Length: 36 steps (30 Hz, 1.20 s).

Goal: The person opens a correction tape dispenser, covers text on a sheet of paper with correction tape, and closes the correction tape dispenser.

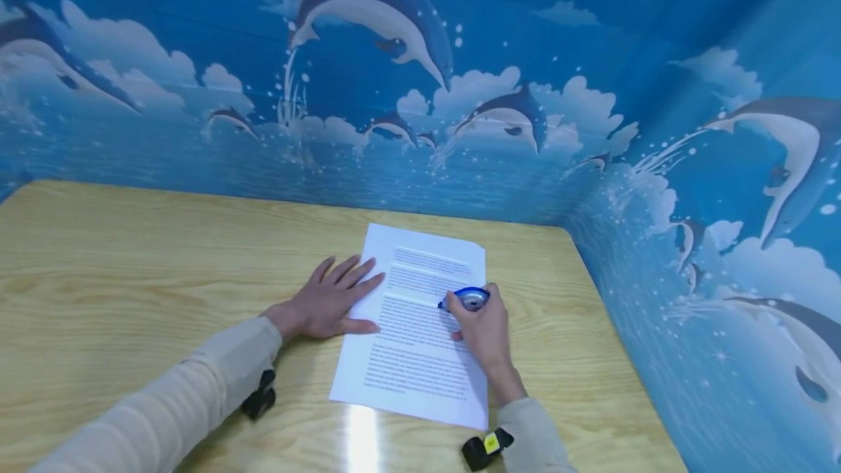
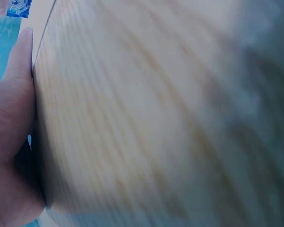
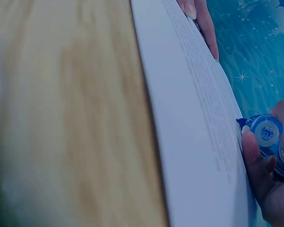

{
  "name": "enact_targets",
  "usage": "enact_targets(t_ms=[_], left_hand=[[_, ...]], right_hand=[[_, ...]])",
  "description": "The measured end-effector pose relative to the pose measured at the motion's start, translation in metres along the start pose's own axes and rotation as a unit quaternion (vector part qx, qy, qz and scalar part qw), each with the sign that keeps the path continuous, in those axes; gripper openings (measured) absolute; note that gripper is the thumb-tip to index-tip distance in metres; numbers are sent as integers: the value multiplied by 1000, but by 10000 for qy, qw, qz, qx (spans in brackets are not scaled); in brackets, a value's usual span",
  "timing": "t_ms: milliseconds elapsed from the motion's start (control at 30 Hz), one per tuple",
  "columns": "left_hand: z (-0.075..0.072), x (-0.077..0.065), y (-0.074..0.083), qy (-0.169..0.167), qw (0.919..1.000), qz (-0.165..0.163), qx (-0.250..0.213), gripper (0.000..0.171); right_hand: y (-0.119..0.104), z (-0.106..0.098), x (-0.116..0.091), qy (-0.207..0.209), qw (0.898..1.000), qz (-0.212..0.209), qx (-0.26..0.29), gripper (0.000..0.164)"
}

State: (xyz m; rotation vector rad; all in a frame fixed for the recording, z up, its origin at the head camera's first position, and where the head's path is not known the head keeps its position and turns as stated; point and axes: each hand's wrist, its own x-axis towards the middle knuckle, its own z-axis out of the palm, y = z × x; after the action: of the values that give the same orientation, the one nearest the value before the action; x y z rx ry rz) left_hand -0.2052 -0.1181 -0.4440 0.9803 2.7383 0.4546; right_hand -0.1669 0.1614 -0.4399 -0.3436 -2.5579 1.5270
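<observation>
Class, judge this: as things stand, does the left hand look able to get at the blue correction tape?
Probably yes: the left hand seems to have only printed paper to cross, though the right hand grips the blue correction tape.

Cream long sleeves (image 1: pixel 187 394) with black wrist cameras (image 1: pixel 260 398), a yellow label (image 1: pixel 492 443) on the right one.

Gap between left hand (image 1: pixel 328 305) and right hand (image 1: pixel 488 331), over printed sheet (image 1: pixel 402 356); dolphin-print backdrop (image 1: pixel 276 163) hems wood-grain table (image 1: pixel 131 276) behind and right.
</observation>
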Motion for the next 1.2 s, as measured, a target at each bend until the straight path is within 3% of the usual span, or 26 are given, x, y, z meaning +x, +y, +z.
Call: enact_targets(t_ms=[367, 633, 1033, 1200], left_hand=[[2, 2, -2, -43, 10000, 7, 27, 90], [-1, 0, 2, -58, 10000, 28, -35, 89], [5, 3, -4, 56, 10000, 1, 6, 90], [5, 2, -4, 62, 10000, -7, 20, 90]], right_hand=[[7, -18, 3, -2, 9997, 59, -256, 38], [14, -26, 5, 425, 9946, -354, -874, 37], [20, -36, 5, 358, 9951, -171, -905, 38], [19, -39, 5, 93, 9985, 93, -538, 38]])
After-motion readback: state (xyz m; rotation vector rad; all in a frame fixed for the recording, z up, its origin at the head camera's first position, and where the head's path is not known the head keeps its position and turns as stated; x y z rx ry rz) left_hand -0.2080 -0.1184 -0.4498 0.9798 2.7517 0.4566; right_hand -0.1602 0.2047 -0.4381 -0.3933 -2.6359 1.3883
